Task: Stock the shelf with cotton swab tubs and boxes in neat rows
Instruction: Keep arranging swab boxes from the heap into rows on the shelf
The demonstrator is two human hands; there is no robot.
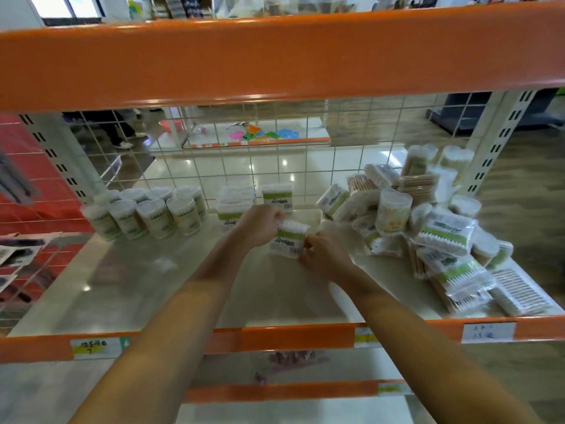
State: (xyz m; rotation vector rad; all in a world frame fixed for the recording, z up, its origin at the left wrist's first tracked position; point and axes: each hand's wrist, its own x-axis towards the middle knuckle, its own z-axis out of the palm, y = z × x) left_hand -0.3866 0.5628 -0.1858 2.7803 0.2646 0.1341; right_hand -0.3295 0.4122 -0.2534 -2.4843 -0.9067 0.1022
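Your left hand (pixel 260 226) and right hand (pixel 324 255) both grip one cotton swab box (pixel 289 238) at mid-shelf (pixel 137 283). Round tubs (pixel 146 214) stand ranked rear-left; two boxes (pixel 276 198) placed. The pile (pixel 428 228) at right remains unsorted.

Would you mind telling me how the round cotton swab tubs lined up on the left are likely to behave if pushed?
The round tubs look like clear plastic filled with swabs, so probably light and rigid. Standing upright and taller than wide, they may tip if pushed high. Once on their sides they would likely roll.
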